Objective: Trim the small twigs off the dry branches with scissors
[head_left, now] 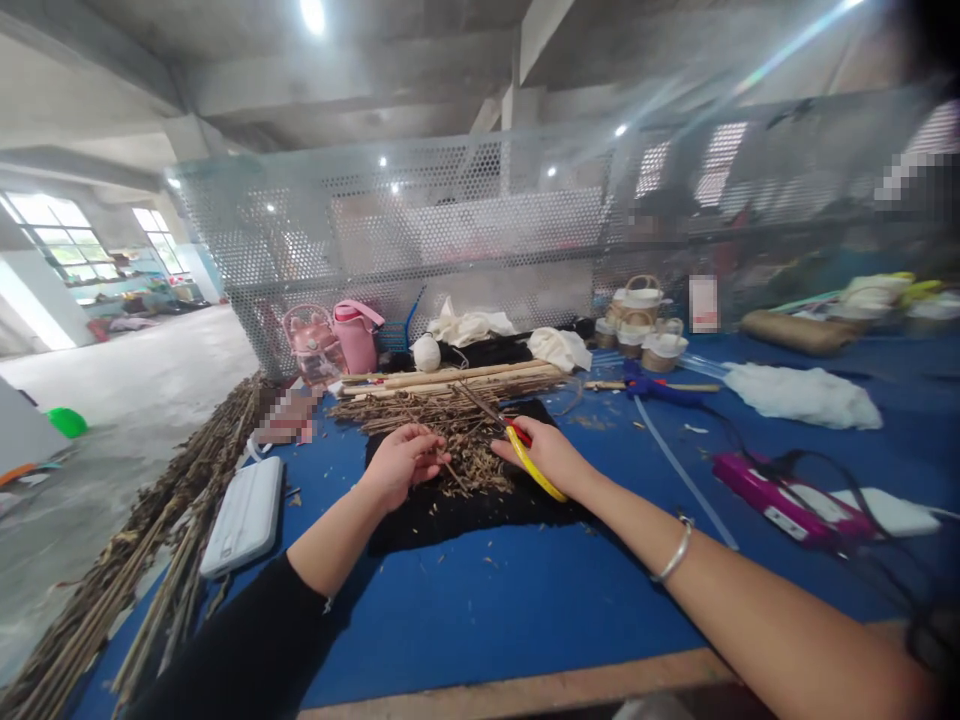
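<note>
My left hand [406,466] pinches a thin dry stem [455,477] over a black cloth [420,520]. To its right, my right hand [544,456] is wrapped round scissors [534,465] with yellow and red handles. The scissor blades point up and left, over dried plant bits. A heap of small cut pieces [484,470] lies on the cloth between my hands. Behind it, a bundle of dry stems [390,408] lies across the blue table [465,620].
Long dried stalks [172,480] line the left edge, beside a white power bank [244,517]. A pink bottle [355,338], white cloths [559,349] and small baskets [663,350] stand at the back. On the right are a purple power strip [795,495] and a blue glue gun [660,385].
</note>
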`<state>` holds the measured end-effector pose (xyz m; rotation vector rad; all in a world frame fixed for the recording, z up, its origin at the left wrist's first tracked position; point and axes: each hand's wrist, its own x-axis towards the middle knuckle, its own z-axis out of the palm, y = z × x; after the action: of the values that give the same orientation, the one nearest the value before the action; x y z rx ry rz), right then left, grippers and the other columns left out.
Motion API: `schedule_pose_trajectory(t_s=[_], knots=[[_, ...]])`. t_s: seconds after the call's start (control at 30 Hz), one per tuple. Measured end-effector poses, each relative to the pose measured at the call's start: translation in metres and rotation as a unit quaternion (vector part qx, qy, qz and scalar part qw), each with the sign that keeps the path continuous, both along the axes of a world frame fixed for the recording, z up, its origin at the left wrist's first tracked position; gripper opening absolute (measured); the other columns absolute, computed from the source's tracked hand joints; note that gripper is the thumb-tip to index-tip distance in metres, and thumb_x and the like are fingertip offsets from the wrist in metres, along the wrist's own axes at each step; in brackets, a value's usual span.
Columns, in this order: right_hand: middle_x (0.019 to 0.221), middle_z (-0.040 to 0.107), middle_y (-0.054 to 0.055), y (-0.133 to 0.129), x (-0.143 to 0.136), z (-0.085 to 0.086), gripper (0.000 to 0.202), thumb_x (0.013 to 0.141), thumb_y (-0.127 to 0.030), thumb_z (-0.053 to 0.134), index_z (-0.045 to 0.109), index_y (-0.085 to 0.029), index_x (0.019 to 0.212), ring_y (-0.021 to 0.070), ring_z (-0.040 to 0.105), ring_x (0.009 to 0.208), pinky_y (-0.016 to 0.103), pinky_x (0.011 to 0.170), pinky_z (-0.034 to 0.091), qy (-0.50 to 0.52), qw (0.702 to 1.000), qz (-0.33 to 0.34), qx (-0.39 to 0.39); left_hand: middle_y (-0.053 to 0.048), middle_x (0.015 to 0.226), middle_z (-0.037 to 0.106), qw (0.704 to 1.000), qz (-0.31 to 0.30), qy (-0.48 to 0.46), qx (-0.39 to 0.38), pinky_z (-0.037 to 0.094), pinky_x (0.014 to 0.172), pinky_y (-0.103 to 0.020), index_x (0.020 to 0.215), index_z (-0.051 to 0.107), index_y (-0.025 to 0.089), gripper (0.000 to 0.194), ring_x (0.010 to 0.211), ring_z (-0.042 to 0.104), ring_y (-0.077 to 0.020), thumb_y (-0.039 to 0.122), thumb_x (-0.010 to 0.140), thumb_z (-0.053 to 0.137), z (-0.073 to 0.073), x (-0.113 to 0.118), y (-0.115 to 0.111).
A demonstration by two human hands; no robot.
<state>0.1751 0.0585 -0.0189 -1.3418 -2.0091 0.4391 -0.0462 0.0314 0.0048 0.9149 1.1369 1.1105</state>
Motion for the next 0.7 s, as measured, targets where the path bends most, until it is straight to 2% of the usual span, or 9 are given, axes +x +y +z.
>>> schedule_pose_trajectory(t_s=[0.1,0.2,0.3,0.37,0.47,0.6,0.7], knots=[[0.059,0.048,-0.003,0.001,0.001,0.000,0.039,0.070,-0.058,0.052,0.049,-0.019,0.070,0.0108,0.039,0.054,0.022,0.052,0.031,0.005,1.000,0.001,-0.018,-0.007,0.100,0.062,0.998,0.029,-0.040,0.046,0.051,0.059,-0.020,0.081,0.047,0.016,0.018,0.080,0.064,-0.0142,0.028,0.074,0.059,0.001,-0.010,0.003],[0.059,0.048,-0.003,0.003,0.003,-0.002,0.040,0.069,-0.060,0.052,0.050,-0.019,0.070,0.0110,0.039,0.054,0.022,0.051,0.031,-0.002,1.000,0.007,-0.022,-0.009,0.102,0.061,0.992,0.059,-0.055,0.092,0.051,0.073,-0.027,0.086,0.050,0.015,0.021,0.092,0.061,-0.0166,0.035,0.080,0.050,0.005,-0.026,0.008],[0.060,0.050,-0.002,0.004,0.004,-0.004,0.040,0.068,-0.059,0.053,0.052,-0.019,0.072,0.0113,0.040,0.054,0.022,0.051,0.031,-0.011,0.999,0.016,-0.028,-0.009,0.104,0.061,0.991,0.074,-0.033,0.103,0.051,0.076,-0.028,0.085,0.052,0.015,0.025,0.095,0.060,-0.0164,0.038,0.083,0.044,0.007,-0.037,0.011],[0.061,0.051,-0.002,0.004,0.003,-0.005,0.039,0.067,-0.057,0.055,0.053,-0.019,0.072,0.0114,0.041,0.055,0.022,0.052,0.032,-0.019,0.999,0.015,-0.029,-0.008,0.101,0.062,0.993,0.072,-0.031,0.089,0.052,0.070,-0.025,0.082,0.053,0.015,0.024,0.087,0.062,-0.0143,0.037,0.082,0.045,0.006,-0.039,0.010],[0.060,0.050,-0.003,0.004,0.003,-0.005,0.037,0.067,-0.055,0.055,0.051,-0.019,0.070,0.0112,0.041,0.055,0.022,0.052,0.032,-0.033,0.999,0.006,-0.030,-0.006,0.087,0.062,0.997,0.041,-0.030,0.060,0.048,0.055,-0.017,0.081,0.054,0.014,0.019,0.069,0.062,-0.0093,0.032,0.078,0.054,0.004,-0.034,0.002],[0.061,0.051,-0.003,0.000,0.002,-0.002,0.035,0.067,-0.054,0.056,0.051,-0.020,0.072,0.0109,0.042,0.054,0.022,0.051,0.031,-0.035,0.999,-0.003,-0.037,-0.003,0.078,0.060,0.997,-0.071,0.004,0.013,0.043,0.044,-0.013,0.091,0.052,0.016,0.028,0.058,0.061,-0.0085,0.030,0.070,0.065,0.001,-0.010,-0.019],[0.060,0.051,-0.003,-0.008,-0.003,0.001,0.035,0.066,-0.054,0.058,0.050,-0.020,0.070,0.0102,0.041,0.052,0.022,0.049,0.029,-0.045,0.998,0.004,-0.047,-0.002,0.077,0.060,0.991,-0.128,0.021,-0.002,0.039,0.040,-0.013,0.090,0.050,0.017,0.030,0.055,0.062,-0.0097,0.034,0.070,0.064,-0.004,0.010,-0.033]])
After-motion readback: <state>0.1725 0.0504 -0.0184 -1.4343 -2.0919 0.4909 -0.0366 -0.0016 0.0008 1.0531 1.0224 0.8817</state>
